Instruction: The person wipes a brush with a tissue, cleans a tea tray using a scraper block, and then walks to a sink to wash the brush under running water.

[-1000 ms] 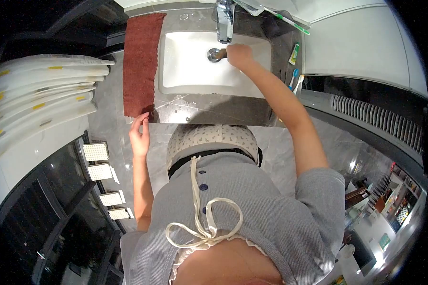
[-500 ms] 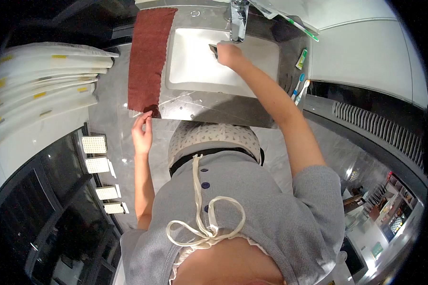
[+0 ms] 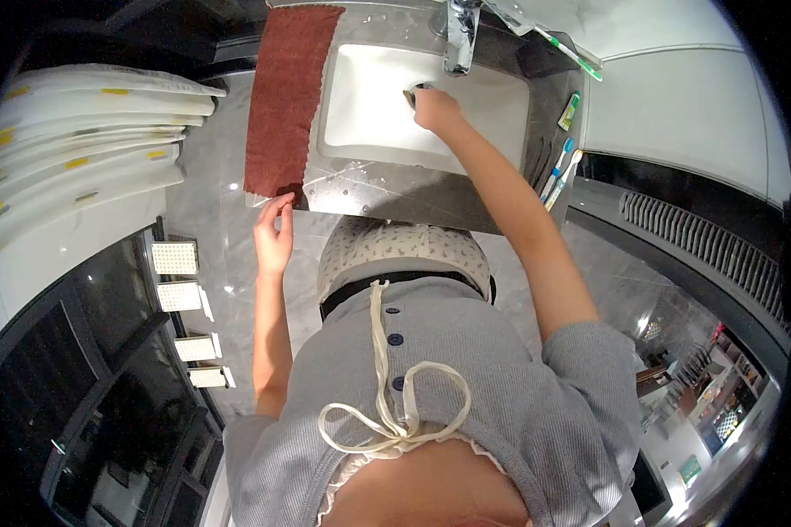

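My right hand [image 3: 437, 111] is closed over the white sink [image 3: 369, 114], just beside the drain. A small dark object with a yellowish edge [image 3: 410, 98] sticks out from its fingers; I cannot make out what it is. The brown-red towel [image 3: 290, 101] lies flat on the counter along the sink's left side. At the counter's front edge, my left hand [image 3: 274, 235] has its fingers bent and its thumb apart, with the fingertips beside the towel's lower corner. Above the sink is the chrome faucet [image 3: 460, 39].
Right of the sink lie a green and white tube [image 3: 569, 111], a blue toothbrush [image 3: 558, 167] and a white toothbrush [image 3: 568, 176]. A green toothbrush [image 3: 571, 54] is at the back right. Water drops dot the front counter [image 3: 387, 189]. A white curtain [image 3: 88, 140] hangs at the left.
The whole view has shifted, so the sink and towel appear further right and higher. My right hand has stayed near the drain with the small object, whose angle has changed. My left hand remains by the towel corner.
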Demonstrator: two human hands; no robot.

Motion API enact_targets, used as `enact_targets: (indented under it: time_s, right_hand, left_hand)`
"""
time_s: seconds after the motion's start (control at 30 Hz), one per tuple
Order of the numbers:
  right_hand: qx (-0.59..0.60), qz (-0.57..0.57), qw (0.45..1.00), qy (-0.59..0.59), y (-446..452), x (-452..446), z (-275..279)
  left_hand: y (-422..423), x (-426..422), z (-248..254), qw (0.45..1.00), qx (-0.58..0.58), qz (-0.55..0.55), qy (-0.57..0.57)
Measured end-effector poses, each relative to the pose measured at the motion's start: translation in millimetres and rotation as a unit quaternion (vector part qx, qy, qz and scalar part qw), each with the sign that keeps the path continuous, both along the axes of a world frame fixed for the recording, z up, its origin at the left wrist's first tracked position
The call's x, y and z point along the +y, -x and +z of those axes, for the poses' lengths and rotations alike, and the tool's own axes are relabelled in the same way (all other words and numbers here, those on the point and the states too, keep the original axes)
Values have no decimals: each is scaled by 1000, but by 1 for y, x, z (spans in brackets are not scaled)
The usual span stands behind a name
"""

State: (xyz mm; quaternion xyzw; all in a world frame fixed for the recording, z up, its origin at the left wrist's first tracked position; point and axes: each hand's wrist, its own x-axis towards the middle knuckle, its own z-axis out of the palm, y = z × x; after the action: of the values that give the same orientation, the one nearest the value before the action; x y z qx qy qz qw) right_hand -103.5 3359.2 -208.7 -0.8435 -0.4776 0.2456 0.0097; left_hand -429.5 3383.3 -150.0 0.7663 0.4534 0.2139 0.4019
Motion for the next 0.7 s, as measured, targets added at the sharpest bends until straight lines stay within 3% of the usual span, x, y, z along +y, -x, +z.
enact_targets:
  time_s: [0.17, 0.47, 0.7]
  right_hand:
    - [-31, 57, 996, 59, -18, -25, -11]
    - [-19, 56, 997, 47, -17, -20, 0]
    - [-102, 87, 991, 12, -44, -55, 0]
  left_hand:
    - [4, 1, -4, 1000, -12, 8, 1]
    - [8, 4, -6, 1000, 6, 7, 10]
    - [11, 3, -6, 1000, 0, 10, 12]
